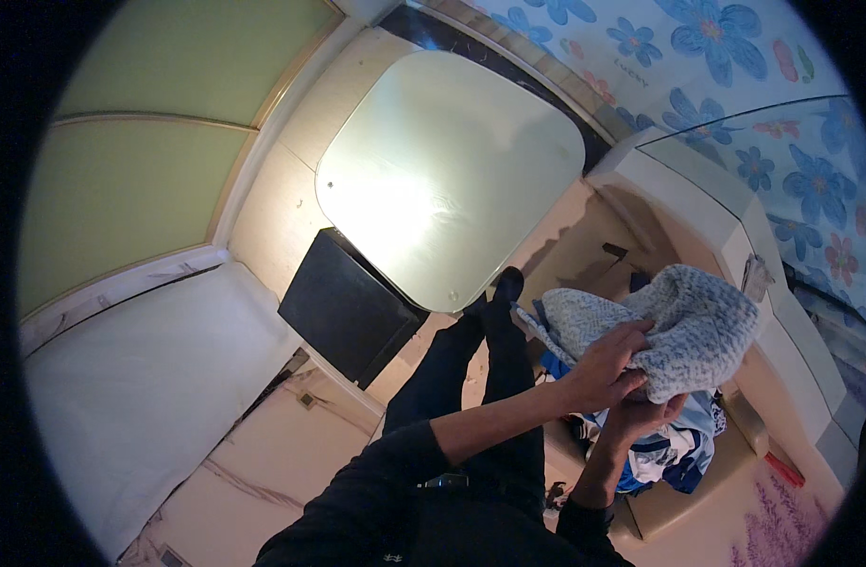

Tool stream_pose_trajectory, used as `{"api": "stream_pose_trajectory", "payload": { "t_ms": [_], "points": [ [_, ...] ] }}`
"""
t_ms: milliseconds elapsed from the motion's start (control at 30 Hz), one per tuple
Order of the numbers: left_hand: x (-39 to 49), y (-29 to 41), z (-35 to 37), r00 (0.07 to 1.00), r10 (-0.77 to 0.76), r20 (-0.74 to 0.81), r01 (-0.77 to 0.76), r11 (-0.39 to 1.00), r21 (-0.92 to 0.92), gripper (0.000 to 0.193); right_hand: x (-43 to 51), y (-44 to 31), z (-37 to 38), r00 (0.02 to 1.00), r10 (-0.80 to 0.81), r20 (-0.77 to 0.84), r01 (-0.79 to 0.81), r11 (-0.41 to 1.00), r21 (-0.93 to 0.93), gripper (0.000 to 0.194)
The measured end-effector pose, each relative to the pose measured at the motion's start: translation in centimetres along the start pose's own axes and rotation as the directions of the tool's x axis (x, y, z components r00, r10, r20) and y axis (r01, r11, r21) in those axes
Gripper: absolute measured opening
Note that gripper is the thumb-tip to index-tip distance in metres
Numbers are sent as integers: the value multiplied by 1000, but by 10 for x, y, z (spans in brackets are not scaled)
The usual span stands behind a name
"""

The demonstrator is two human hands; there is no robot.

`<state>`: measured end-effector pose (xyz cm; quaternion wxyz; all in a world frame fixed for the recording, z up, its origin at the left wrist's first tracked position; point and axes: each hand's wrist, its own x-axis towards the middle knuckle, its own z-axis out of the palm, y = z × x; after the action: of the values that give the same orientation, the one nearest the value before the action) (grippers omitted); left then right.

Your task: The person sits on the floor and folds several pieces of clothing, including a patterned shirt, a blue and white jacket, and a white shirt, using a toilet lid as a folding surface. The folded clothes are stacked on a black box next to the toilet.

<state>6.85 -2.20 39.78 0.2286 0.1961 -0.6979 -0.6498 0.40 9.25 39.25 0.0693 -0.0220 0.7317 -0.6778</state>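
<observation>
A grey-and-white knitted garment [695, 333] is bunched up in front of me on the right. My left hand [610, 368] grips its near edge, fingers pressed into the knit. Just below, my right hand [645, 417] pinches the same edge, its fingertips partly hidden by the fabric. Under both hands lies a heap of clothes [670, 453] in blue, white and navy, on a tan padded seat [677, 507]. The knit and my forearms cover part of that heap.
A glossy pale table [461, 163] with rounded corners stands ahead, beside a black box-like piece [348, 305]. At left are a white-covered surface [149, 397] and green sliding panels [142, 177]. A white ledge [730, 234] runs along the flower-painted wall [709, 42] on the right. A red object [785, 470] lies near the seat.
</observation>
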Motion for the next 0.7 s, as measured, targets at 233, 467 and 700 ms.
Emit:
{"api": "stream_pose_trajectory", "payload": {
  "t_ms": [233, 467, 700],
  "points": [
    [8, -2, -2, 1000, -13, 15, 12, 996, 93, 44, 7, -19, 29, 999, 42, -21, -37, 980, 194, 50],
    [19, -2, -9, 998, -49, -38, 52, 997, 60, 44, 15, -5, 24, 999, -35, 37, 29, 987, 156, 43],
    [10, 54, -111, 962, -142, -234, 154, 987, 33, 45, 3, -72, 70, 966, -83, 244, 28, 975, 221, 38]
  ]
}}
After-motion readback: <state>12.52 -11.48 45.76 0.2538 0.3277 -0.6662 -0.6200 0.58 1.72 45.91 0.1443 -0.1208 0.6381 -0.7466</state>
